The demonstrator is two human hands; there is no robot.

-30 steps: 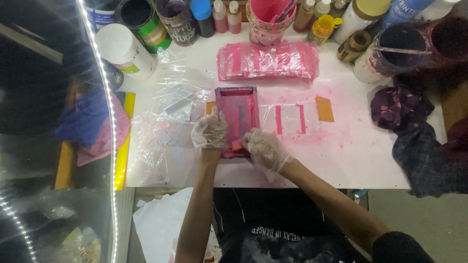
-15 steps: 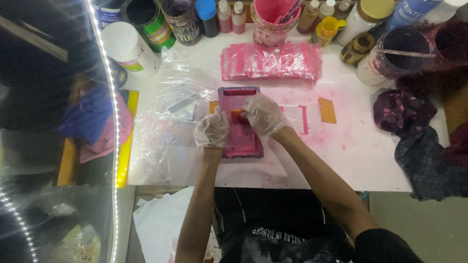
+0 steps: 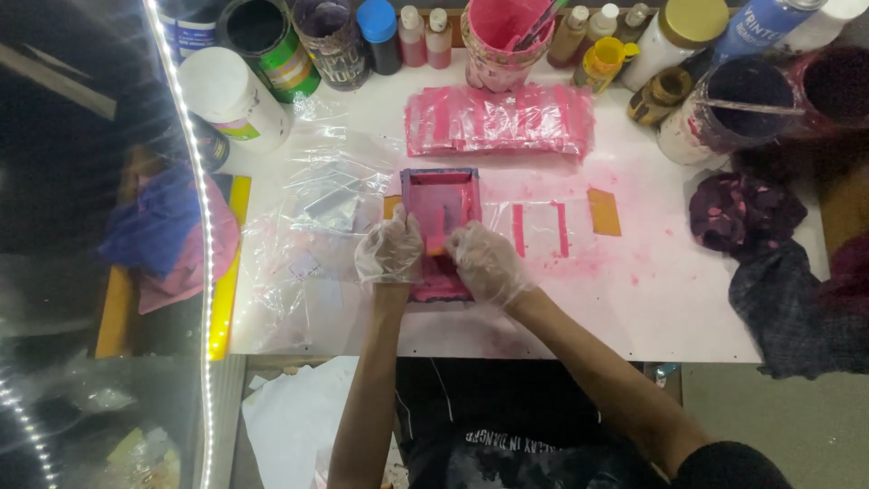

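A small pink-stained screen frame [image 3: 441,192] lies on the white table [image 3: 634,299], straight ahead of me. Both my hands wear thin clear gloves. My left hand [image 3: 389,249] presses on the frame's near left edge. My right hand [image 3: 489,263] sits at the frame's near right end, fingers closed on a small orange scraper [image 3: 435,243] that shows between the two hands. The near part of the frame is hidden under my hands.
A stack of pink-printed clear bags [image 3: 498,118] lies behind the frame. Jars, bottles and a pink bucket [image 3: 507,36] line the back edge. Loose clear bags [image 3: 317,199] lie left, an orange card [image 3: 604,211] and dark stained rags [image 3: 747,213] right.
My right hand went to the far end of the frame with the orange scraper, then came back toward me to the near end. My left hand stayed on the frame's left edge.
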